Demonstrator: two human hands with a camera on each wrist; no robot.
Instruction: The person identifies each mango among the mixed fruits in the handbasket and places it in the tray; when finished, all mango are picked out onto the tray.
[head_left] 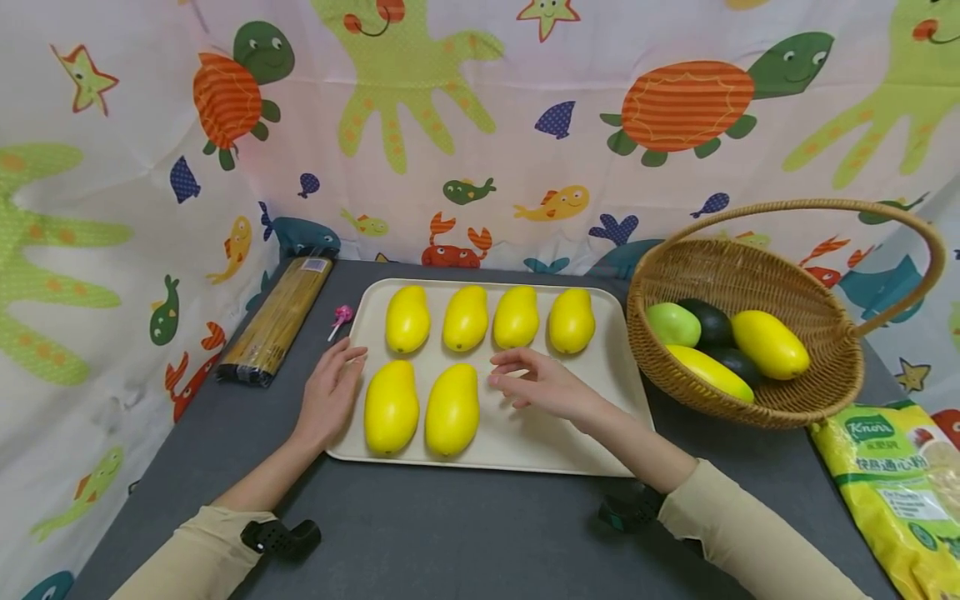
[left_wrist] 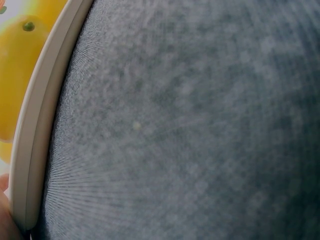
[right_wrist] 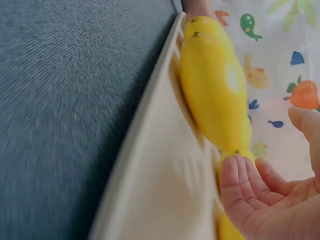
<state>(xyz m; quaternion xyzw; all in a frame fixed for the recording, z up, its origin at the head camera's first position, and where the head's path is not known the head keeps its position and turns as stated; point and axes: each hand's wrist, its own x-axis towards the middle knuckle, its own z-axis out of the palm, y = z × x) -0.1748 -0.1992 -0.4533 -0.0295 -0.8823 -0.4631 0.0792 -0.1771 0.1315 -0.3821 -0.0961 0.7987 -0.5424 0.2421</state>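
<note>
On the beige tray [head_left: 555, 417] lie yellow mangoes in two rows. Several form the back row, among them the rightmost mango [head_left: 572, 322]; the front row has a left mango [head_left: 392, 408] and a right mango [head_left: 452, 410]. My right hand [head_left: 542, 385] hovers over the tray just right of that right front mango, fingers loosely bent and nothing held. In the right wrist view its fingertips [right_wrist: 237, 167] appear near the mangoes. My left hand [head_left: 330, 396] rests at the tray's left edge, fingers fairly straight and holding nothing.
A wicker basket [head_left: 750, 258] on the right holds yellow mangoes, a green apple [head_left: 673, 323] and dark avocados [head_left: 707, 323]. Below it lies a yellow Knorr bag [head_left: 892, 492]. Left of the tray are a pink lollipop [head_left: 342, 315] and a pack of dry noodles [head_left: 281, 317].
</note>
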